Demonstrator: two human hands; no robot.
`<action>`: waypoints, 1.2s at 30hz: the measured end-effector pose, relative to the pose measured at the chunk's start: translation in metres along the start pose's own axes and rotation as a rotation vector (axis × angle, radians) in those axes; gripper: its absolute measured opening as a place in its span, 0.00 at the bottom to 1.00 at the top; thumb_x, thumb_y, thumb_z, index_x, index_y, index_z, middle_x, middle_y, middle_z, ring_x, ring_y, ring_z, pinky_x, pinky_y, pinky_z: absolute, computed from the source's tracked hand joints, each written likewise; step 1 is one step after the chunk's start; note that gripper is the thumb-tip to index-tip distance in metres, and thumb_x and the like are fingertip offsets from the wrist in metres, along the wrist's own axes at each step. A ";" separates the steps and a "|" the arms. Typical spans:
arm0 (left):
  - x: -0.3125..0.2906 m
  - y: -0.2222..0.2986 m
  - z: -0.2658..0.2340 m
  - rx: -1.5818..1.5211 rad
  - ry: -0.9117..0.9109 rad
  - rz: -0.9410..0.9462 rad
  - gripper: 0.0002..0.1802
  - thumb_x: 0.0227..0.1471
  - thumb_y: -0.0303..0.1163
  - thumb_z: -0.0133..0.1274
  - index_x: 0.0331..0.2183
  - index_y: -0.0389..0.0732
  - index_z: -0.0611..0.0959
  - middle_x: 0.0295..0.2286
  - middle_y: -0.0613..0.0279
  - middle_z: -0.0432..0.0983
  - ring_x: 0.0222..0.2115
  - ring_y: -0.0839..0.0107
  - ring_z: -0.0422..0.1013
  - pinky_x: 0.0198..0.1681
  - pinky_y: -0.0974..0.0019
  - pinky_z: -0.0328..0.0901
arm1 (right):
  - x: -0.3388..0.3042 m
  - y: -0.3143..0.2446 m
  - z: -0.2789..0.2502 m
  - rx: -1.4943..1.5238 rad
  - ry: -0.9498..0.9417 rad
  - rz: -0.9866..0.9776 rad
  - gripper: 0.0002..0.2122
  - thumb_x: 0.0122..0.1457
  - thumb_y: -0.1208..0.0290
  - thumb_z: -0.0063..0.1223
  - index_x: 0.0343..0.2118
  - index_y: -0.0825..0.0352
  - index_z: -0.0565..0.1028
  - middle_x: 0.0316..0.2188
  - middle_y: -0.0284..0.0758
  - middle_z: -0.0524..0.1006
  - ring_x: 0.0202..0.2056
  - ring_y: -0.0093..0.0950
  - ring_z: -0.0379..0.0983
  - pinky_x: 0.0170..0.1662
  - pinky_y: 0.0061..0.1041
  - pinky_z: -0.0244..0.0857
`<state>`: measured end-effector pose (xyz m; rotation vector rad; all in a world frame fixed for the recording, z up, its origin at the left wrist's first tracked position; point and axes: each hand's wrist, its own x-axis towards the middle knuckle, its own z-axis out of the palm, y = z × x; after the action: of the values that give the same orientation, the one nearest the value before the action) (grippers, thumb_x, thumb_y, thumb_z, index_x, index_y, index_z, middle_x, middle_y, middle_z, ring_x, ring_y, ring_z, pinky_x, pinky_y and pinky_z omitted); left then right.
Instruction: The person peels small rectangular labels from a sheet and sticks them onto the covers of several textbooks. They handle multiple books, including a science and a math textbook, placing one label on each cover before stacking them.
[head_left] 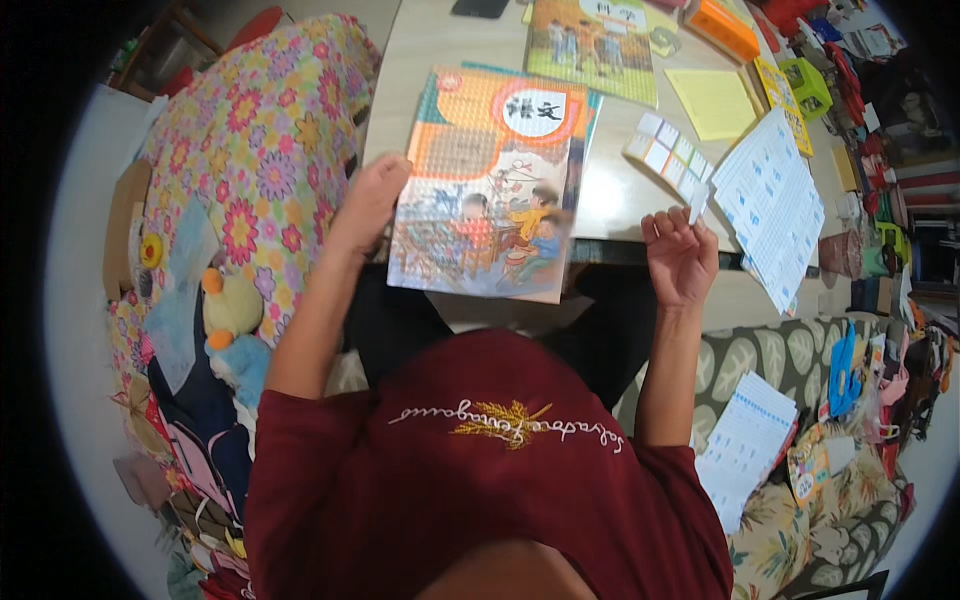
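My left hand (378, 200) grips the left edge of a textbook (490, 190) with an orange, illustrated cover that has a dotted sheen. The book overlies the near edge of the table, its lower part above my lap. To the right, my right hand (683, 255) is raised with its fingertips pinched on a small white label (698, 207). Just beyond it lies a sheet of labels (668, 157) with coloured borders. A second, green-toned textbook (592, 50) rests farther back, behind the first.
On the table (610, 205) are a yellow paper pad (712, 103), a printed white sheet (770, 205) over the right edge, an orange box (722, 30) and a dark phone-like object (480, 7). A flowered bed cover (270, 140) is on the left, with a plush duck (232, 302).
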<state>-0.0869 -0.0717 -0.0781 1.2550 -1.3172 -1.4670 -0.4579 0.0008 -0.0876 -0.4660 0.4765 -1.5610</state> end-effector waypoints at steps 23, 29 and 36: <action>-0.030 0.036 0.025 -0.190 -0.144 0.031 0.09 0.55 0.29 0.47 0.35 0.34 0.76 0.22 0.62 0.73 0.16 0.84 0.66 0.17 0.83 0.61 | 0.037 0.050 0.107 -1.800 -0.655 -1.011 0.07 0.44 0.78 0.56 0.29 0.67 0.74 0.25 0.33 0.75 0.23 0.23 0.71 0.26 0.19 0.65; -0.039 0.034 0.030 -0.405 -0.271 -0.191 0.16 0.58 0.35 0.44 0.30 0.31 0.76 0.20 0.56 0.74 0.12 0.82 0.66 0.13 0.83 0.60 | 0.044 0.047 0.113 -1.758 -1.012 -1.071 0.13 0.37 0.80 0.60 0.30 0.68 0.75 0.27 0.35 0.76 0.22 0.25 0.72 0.23 0.20 0.65; -0.034 0.039 0.038 -0.401 -0.309 -0.245 0.15 0.57 0.34 0.45 0.27 0.32 0.77 0.19 0.57 0.74 0.10 0.83 0.64 0.11 0.84 0.54 | 0.050 0.047 0.109 -1.776 -1.101 -1.076 0.12 0.41 0.74 0.58 0.31 0.69 0.74 0.28 0.34 0.74 0.23 0.24 0.70 0.24 0.20 0.64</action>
<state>-0.1191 -0.0374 -0.0354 0.9755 -1.0067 -2.0457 -0.3601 -0.0533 -0.0240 -3.0923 0.6317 -1.0311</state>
